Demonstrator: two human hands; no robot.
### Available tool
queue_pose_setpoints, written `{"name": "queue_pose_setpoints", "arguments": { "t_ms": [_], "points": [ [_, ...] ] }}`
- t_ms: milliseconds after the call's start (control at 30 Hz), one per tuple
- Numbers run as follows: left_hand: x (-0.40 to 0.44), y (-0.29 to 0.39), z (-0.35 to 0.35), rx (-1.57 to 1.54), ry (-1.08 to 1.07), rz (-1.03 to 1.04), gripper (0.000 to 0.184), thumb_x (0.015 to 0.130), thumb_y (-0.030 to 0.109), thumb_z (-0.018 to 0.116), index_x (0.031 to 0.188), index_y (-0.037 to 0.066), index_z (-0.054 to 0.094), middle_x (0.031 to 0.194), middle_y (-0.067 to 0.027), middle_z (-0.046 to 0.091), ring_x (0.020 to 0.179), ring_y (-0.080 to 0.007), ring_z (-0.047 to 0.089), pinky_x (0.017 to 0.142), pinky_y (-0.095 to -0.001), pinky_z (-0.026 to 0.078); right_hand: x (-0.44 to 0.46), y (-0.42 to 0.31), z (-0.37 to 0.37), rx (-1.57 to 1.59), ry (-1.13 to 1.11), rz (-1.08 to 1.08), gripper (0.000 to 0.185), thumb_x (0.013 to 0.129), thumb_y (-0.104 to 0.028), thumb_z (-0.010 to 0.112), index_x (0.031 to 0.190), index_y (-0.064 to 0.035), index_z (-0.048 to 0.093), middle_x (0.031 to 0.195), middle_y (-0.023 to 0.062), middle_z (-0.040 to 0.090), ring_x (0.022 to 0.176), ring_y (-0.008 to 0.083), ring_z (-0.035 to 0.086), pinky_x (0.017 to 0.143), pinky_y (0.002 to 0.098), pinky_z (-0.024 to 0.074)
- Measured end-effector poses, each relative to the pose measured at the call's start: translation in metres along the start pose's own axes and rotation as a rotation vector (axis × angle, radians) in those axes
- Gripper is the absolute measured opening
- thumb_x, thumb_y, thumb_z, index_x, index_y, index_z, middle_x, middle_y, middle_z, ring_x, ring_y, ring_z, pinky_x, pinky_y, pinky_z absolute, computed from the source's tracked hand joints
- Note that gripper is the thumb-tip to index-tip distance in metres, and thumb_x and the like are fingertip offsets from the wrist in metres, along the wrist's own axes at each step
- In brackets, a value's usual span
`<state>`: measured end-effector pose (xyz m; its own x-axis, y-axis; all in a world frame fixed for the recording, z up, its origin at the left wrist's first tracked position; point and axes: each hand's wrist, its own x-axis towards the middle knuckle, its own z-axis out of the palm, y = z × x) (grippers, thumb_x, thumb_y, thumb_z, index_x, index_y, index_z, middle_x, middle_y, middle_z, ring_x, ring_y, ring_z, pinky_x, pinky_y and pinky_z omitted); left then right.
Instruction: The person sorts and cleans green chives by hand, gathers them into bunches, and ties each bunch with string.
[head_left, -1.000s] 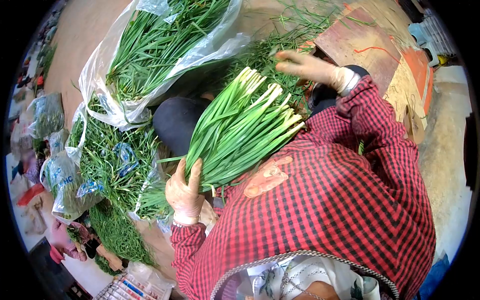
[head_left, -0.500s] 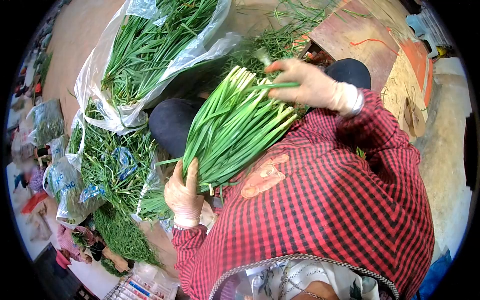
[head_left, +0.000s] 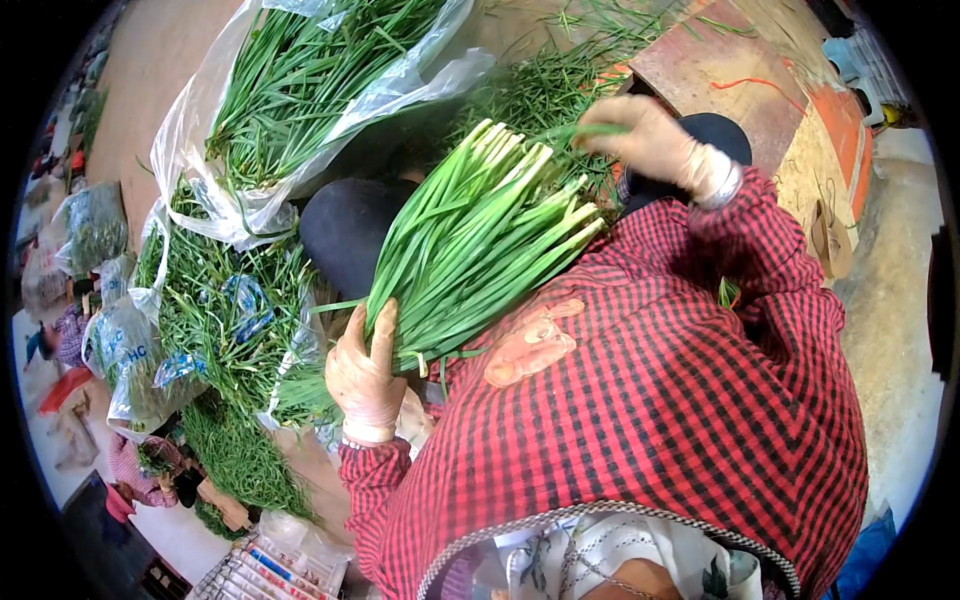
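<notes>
A thick bunch of garlic chives [head_left: 470, 240] lies across my lap, pale stem ends up and to the right, green leaf ends down and to the left. My left hand [head_left: 366, 385], in a thin pale glove, wraps round the leaf end, with thumb and forefinger showing on top. Off the stem end, my gloved right hand [head_left: 650, 145] is closed on a loose green chive leaf [head_left: 598, 130] that sticks out to the left. That hand is slightly blurred and does not touch the bunch.
A clear plastic bag [head_left: 190, 200] full of chives stands at upper left, with more loose greens [head_left: 235, 350] below it. Trimmed leaves [head_left: 530, 95] litter the floor ahead. On the right is a wooden board [head_left: 710, 85]. Other people sit at far left.
My right hand has moved right, away from the stem ends, carrying the loose leaf. The left hand keeps its hold on the bunch, which has shifted slightly.
</notes>
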<state>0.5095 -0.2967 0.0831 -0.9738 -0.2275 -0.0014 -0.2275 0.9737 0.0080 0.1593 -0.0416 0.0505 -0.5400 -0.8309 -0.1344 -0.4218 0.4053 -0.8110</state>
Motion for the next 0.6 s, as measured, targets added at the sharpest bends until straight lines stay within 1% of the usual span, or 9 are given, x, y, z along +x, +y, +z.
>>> {"name": "queue_pose_setpoints", "arguments": {
  "t_ms": [67, 100, 133, 200, 267, 333, 400, 433, 600],
  "points": [
    [0.002, 0.001, -0.002, -0.006, -0.022, 0.0, 0.078, 0.061, 0.017, 0.078, 0.134, 0.024, 0.052, 0.123, -0.0117, 0.058, 0.102, -0.0319, 0.06, 0.083, -0.0408, 0.049, 0.004, 0.023, -0.022, -0.287, 0.182, 0.089, 0.018, 0.084, -0.014, 0.068, 0.099, -0.0031, 0.069, 0.088, 0.0082, 0.066, 0.082, 0.0169, 0.063, 0.073, 0.0298, 0.0498],
    [0.003, 0.001, -0.003, -0.007, -0.021, 0.0, 0.078, 0.061, 0.017, 0.078, 0.134, 0.024, 0.052, 0.123, -0.0117, 0.058, 0.102, -0.0319, 0.06, 0.083, -0.0408, 0.049, 0.002, 0.02, -0.033, -0.503, 0.138, 0.208, 0.027, 0.083, -0.016, 0.069, 0.108, -0.005, 0.068, 0.093, 0.0119, 0.065, 0.083, 0.0233, 0.065, 0.072, 0.0329, 0.0507],
    [0.003, 0.002, -0.003, -0.002, -0.014, 0.004, 0.078, 0.061, 0.017, 0.079, 0.134, 0.024, 0.051, 0.123, -0.0115, 0.058, 0.101, -0.0316, 0.06, 0.082, -0.0406, 0.049, -0.001, 0.016, -0.033, -0.504, 0.139, 0.207, 0.027, 0.083, -0.016, 0.069, 0.108, -0.005, 0.068, 0.093, 0.0119, 0.065, 0.083, 0.0233, 0.065, 0.072, 0.0329, 0.0507],
    [0.005, 0.003, -0.004, 0.003, -0.008, 0.009, 0.079, 0.061, 0.018, 0.079, 0.134, 0.024, 0.051, 0.123, -0.0112, 0.058, 0.101, -0.0313, 0.06, 0.082, -0.0405, 0.049, -0.007, -0.014, -0.016, -0.663, 0.392, -0.081, 0.039, 0.081, -0.029, 0.068, 0.115, -0.0115, 0.063, 0.107, 0.0119, 0.062, 0.094, 0.0294, 0.063, 0.079, 0.0397, 0.0516],
    [0.007, 0.004, -0.005, 0.01, -0.024, -0.005, 0.08, 0.06, 0.018, 0.08, 0.135, 0.025, 0.051, 0.122, -0.0109, 0.058, 0.101, -0.0311, 0.06, 0.081, -0.0404, 0.049, -0.014, -0.06, 0.007, -0.539, 0.246, -0.296, 0.041, 0.08, -0.029, 0.069, 0.116, -0.0134, 0.059, 0.109, 0.0093, 0.059, 0.094, 0.0279, 0.063, 0.075, 0.0371, 0.054],
    [0.009, 0.005, -0.009, 0.02, -0.048, -0.001, 0.08, 0.06, 0.017, 0.079, 0.135, 0.025, 0.051, 0.122, -0.0107, 0.058, 0.1, -0.031, 0.06, 0.081, -0.0404, 0.049, -0.015, -0.087, 0.036, -0.552, 0.039, -0.416, 0.033, 0.079, -0.027, 0.07, 0.107, -0.0119, 0.06, 0.101, 0.0077, 0.058, 0.092, 0.0252, 0.064, 0.069, 0.0344, 0.055],
    [0.011, 0.006, -0.012, 0.028, -0.068, -0.002, 0.08, 0.06, 0.015, 0.079, 0.135, 0.025, 0.051, 0.122, -0.0105, 0.058, 0.1, -0.0308, 0.06, 0.081, -0.0404, 0.05, -0.006, -0.083, 0.068, -0.567, -0.006, -0.462, 0.025, 0.079, -0.024, 0.068, 0.097, -0.011, 0.06, 0.098, 0.0059, 0.057, 0.09, 0.023, 0.064, 0.066, 0.0354, 0.055],
    [0.011, 0.006, -0.013, 0.03, -0.076, 0.009, 0.08, 0.061, 0.014, 0.078, 0.135, 0.026, 0.051, 0.122, -0.0102, 0.058, 0.1, -0.0308, 0.06, 0.081, -0.0404, 0.05, -0.001, -0.078, 0.074, -0.557, 0.044, -0.536, 0.015, 0.08, -0.022, 0.064, 0.089, -0.0109, 0.06, 0.094, 0.0045, 0.057, 0.087, 0.0213, 0.064, 0.063, 0.0367, 0.0545],
    [0.009, 0.006, -0.016, 0.002, -0.085, -0.014, 0.081, 0.06, 0.009, 0.076, 0.135, 0.025, 0.05, 0.122, -0.0103, 0.058, 0.1, -0.0311, 0.06, 0.081, -0.0406, 0.049, 0.0, -0.08, 0.069, -0.54, 0.073, -0.597, 0.008, 0.084, -0.019, 0.057, 0.081, -0.0115, 0.059, 0.088, 0.0042, 0.059, 0.074, 0.0238, 0.065, 0.057, 0.0367, 0.0529]
  ]
}}
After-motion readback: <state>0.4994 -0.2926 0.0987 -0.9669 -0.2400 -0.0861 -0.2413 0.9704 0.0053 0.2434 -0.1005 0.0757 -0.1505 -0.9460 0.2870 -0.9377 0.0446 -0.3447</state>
